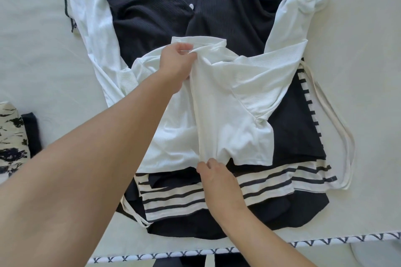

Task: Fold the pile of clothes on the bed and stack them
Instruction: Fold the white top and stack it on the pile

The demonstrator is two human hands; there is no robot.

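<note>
A white ribbed short-sleeved top [234, 93] lies on the clothes pile in the middle of the bed, with a lengthwise fold raised down its centre. My left hand [175, 63] pinches that fold near the collar. My right hand [217, 178] pinches the same fold at the hem, close to me. Under it lie a dark navy buttoned top [195, 6], a black-and-white striped garment [271, 182] and another white garment [95, 34] at the left.
The pile rests on a white bed sheet [358, 71]. A folded black-and-white patterned item [10, 136] with a dark piece beside it sits at the left edge. The bed's front edge with patterned piping [238, 249] runs close to me.
</note>
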